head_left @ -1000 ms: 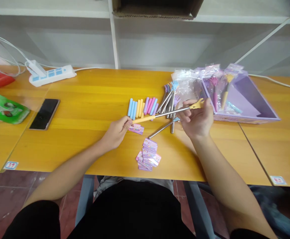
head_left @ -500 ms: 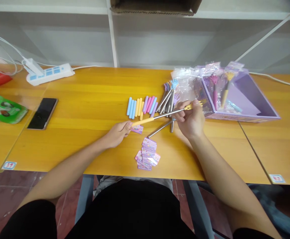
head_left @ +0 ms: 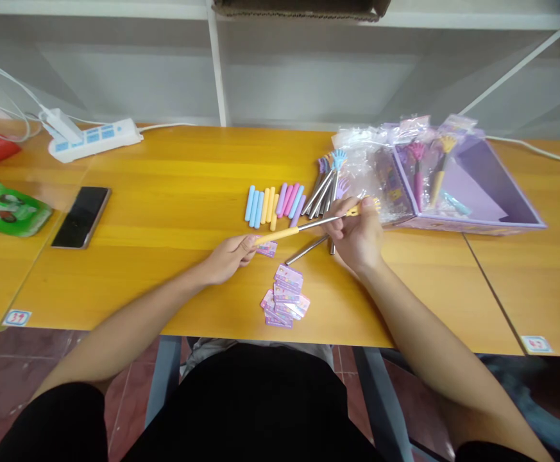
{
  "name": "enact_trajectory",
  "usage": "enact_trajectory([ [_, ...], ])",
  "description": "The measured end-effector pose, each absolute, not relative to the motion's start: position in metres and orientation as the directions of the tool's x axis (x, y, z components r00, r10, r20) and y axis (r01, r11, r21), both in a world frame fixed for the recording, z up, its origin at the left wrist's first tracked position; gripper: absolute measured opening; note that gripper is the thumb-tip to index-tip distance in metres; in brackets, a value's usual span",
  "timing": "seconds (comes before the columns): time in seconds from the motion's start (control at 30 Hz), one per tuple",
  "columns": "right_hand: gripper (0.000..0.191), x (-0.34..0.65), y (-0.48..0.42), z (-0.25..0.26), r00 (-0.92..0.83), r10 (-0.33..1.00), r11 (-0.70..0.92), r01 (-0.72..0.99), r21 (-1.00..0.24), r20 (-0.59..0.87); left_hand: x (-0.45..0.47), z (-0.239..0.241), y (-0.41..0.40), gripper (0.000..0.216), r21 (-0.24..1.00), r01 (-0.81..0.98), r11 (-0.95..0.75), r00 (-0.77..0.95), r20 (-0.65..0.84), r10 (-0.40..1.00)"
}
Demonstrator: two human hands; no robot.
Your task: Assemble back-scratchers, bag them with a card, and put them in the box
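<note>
A yellow back scratcher (head_left: 284, 234) with a metal rod is held slantwise above the table between both hands. My left hand (head_left: 231, 258) is closed on the end of its yellow handle. My right hand (head_left: 359, 237) grips the other end at the yellow hand-shaped head, partly covering it. Behind the rod lies a row of loose coloured handles (head_left: 272, 206) in blue, yellow, purple and pink. Several metal rods with hand-shaped heads (head_left: 325, 183) are piled just beyond my right hand. Small purple printed cards (head_left: 284, 301) lie in a loose stack nearer my body.
At the right a purple box (head_left: 491, 221) holds back scratchers in clear bags (head_left: 426, 173), with more plastic bags (head_left: 356, 144) beside it. A phone (head_left: 81, 217), a green packet (head_left: 10, 205) and a white power strip (head_left: 97, 141) are on the left. A cardboard box (head_left: 303, 9) sits on the shelf above.
My right hand has slid left with the head of the back scratcher, and less of the metal rod shows between the hands. My left hand has stayed on the handle.
</note>
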State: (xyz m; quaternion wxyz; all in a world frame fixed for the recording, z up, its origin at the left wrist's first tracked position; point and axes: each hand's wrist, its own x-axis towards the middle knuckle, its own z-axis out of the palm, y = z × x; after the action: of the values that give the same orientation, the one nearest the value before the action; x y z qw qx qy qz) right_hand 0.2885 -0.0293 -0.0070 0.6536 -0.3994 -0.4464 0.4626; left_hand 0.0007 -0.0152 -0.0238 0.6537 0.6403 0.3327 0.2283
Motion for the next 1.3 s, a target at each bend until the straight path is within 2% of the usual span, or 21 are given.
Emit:
enact_trajectory([
  [0.37, 0.066, 0.276, -0.033, -0.014, 0.138, 0.965, 0.251, -0.231, -0.940, 0.224, -0.001, -0.023, -0.013, 0.054, 0.988, 0.113, 0.106, 0.699, -0.155, 0.698],
  [0.73, 0.049, 0.271, -0.036, -0.020, 0.065, 0.970, 0.244, -0.347, -0.906, 0.236, -0.001, -0.022, -0.014, 0.054, 0.984, 0.113, 0.141, 0.723, -0.179, 0.667],
  [1.1, 0.056, 0.267, -0.037, -0.023, 0.035, 0.962, 0.267, -0.321, -0.909, 0.270, 0.002, -0.024, -0.018, 0.055, 0.987, 0.095, 0.131, 0.751, -0.158, 0.642],
  [1.3, 0.053, 0.264, -0.039, -0.026, 0.014, 0.960, 0.269, -0.333, -0.904, 0.280, 0.004, -0.021, -0.023, 0.044, 0.984, 0.122, 0.130, 0.752, -0.177, 0.635],
])
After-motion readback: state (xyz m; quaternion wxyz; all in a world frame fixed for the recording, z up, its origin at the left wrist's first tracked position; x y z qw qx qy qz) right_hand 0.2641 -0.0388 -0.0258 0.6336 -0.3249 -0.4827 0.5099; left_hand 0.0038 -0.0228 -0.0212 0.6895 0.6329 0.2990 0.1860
